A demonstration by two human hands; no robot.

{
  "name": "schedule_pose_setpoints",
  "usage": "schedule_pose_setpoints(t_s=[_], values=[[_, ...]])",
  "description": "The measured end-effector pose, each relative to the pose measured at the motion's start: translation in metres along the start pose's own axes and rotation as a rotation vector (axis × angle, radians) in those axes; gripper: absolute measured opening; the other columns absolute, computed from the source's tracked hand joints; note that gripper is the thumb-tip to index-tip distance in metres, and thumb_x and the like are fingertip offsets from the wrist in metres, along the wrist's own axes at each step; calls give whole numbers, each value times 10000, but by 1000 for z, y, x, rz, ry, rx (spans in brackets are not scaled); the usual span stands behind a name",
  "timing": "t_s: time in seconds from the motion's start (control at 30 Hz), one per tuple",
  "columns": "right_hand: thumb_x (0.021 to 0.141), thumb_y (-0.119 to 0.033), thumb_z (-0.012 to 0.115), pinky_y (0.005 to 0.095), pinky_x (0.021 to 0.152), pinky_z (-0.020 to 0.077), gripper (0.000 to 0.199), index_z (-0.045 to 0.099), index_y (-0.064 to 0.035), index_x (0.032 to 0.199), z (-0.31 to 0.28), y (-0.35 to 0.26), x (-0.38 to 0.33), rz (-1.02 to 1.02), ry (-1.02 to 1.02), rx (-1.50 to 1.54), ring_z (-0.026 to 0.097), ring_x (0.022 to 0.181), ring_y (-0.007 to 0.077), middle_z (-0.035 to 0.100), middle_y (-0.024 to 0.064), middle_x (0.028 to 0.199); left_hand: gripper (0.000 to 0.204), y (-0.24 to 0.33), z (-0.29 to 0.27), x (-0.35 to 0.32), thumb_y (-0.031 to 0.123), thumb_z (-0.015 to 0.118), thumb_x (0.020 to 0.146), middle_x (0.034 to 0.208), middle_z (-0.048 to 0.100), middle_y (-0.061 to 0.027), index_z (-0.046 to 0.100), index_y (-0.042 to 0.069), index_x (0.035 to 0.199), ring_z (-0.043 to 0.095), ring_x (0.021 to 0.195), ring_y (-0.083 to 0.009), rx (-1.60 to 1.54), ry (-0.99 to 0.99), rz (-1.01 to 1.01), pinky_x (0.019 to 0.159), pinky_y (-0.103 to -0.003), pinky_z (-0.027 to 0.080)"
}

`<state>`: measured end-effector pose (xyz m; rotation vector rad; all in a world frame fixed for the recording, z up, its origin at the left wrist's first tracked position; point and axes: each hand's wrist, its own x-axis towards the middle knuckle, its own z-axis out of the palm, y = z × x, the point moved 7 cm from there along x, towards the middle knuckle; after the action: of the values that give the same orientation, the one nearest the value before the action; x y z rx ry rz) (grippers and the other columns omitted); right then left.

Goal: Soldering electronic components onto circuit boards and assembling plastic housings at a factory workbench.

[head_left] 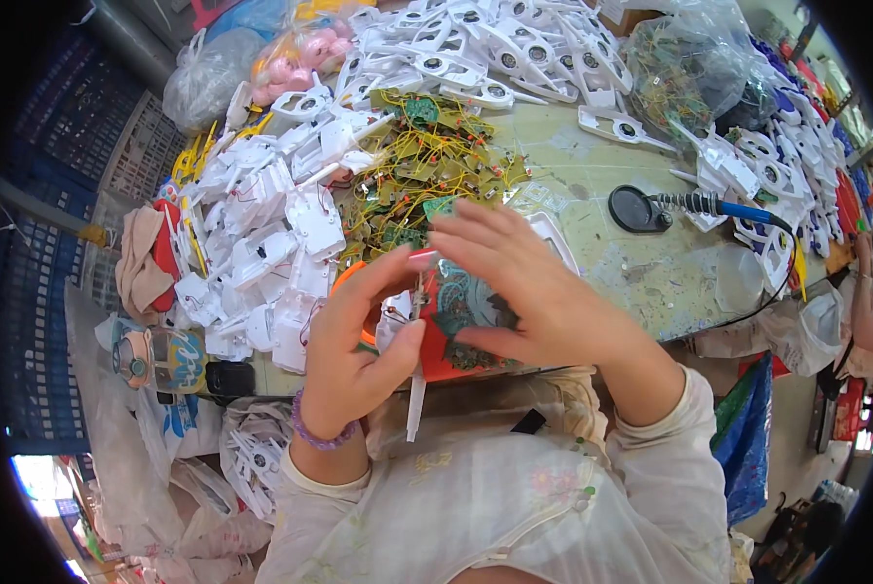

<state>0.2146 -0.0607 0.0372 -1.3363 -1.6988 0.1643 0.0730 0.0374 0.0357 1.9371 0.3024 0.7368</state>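
My left hand [351, 365] is closed on a white plastic part [416, 404], whose narrow end points down past the thumb toward my lap. Between the hands, the upper end of that part is largely covered by fingers. My right hand [553, 302] arches over from the right, thumb and fingers apart, its fingertips close to those of the left. Under the hands lie a red piece [440, 358] and an orange curved edge [347, 276]. Just beyond sits a heap of green circuit boards with yellow wires [417, 180].
White plastic housings [261, 263] are heaped on the left, and more white parts [504, 49] at the back. To the right, a soldering iron [719, 205] rests in its stand [636, 209]. A jar [175, 360] stands at the left edge; a clear bag [685, 68] holds wired boards.
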Motion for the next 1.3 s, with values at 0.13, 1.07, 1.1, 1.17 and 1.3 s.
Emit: schedule_pose_setpoints(t_s=[0.13, 1.07, 1.1, 1.17, 1.3], values=[[793, -144, 764, 579, 1141, 244, 490, 600, -92, 1252, 25, 5, 17, -14, -164, -37, 545, 1205, 294, 635, 87, 1206, 510, -6, -8, -10, 100, 507, 931, 1295, 575, -189, 427, -42, 1414, 541, 1239, -271, -207, -89, 11, 1073, -409, 399], [834, -182, 721, 439, 989, 431, 222, 660, -90, 1026, 38, 6, 35, 167, -276, 27, 682, 863, 263, 708, 70, 822, 480, -17, -35, -27, 24, 515, 924, 1375, 476, -174, 398, -41, 1385, 493, 1308, -289, -301, 151, 181, 1101, -418, 385], [833, -190, 727, 427, 943, 455, 185, 676, -85, 977, 33, 7, 35, 179, -266, 56, 682, 845, 262, 707, 75, 816, 480, -18, -35, -27, 17, 515, 921, 1372, 476, -173, 399, -40, 1384, 489, 1313, -292, -304, 144, 172, 1103, -417, 381], [840, -153, 722, 373, 745, 510, 126, 709, -62, 927, 24, 5, 33, 178, -223, 131, 679, 794, 258, 706, 85, 817, 482, -21, -34, -28, 3, 514, 915, 1366, 475, -172, 400, -39, 1382, 481, 1322, -296, -310, 132, 152, 1108, -415, 374], [823, -69, 742, 339, 738, 506, 150, 739, -66, 973, 17, 3, 24, 271, -103, 291, 670, 787, 231, 708, 72, 812, 487, -27, -33, -32, -12, 514, 905, 1399, 454, -178, 402, -39, 1379, 481, 1318, -292, -306, 187, 118, 1109, -402, 366]])
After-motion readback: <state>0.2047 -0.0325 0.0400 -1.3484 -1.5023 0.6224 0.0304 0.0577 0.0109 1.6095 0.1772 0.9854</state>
